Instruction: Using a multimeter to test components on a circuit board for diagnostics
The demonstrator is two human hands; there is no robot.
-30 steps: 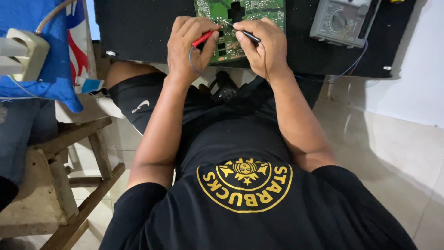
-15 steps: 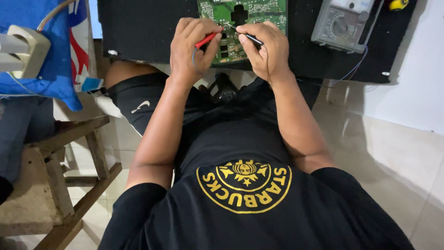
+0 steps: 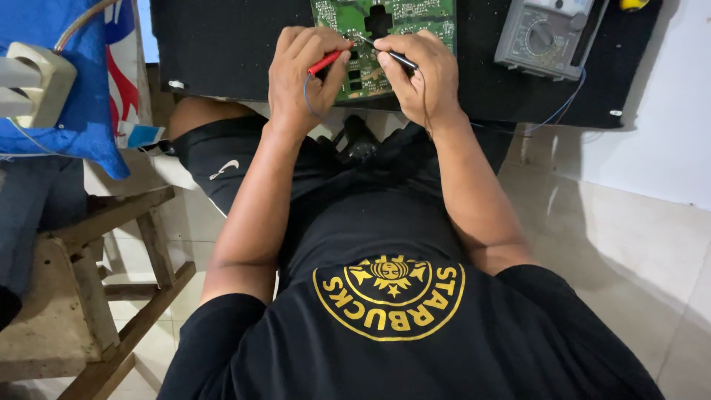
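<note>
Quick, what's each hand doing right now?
Left hand: closed on red probe.
Right hand: closed on black probe, tip on green board.

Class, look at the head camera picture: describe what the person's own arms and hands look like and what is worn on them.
Both forearms are bare. The left hand and right hand wear no gloves, and no rings or watch show. Short black sleeves of a black T-shirt end above the elbows.
</note>
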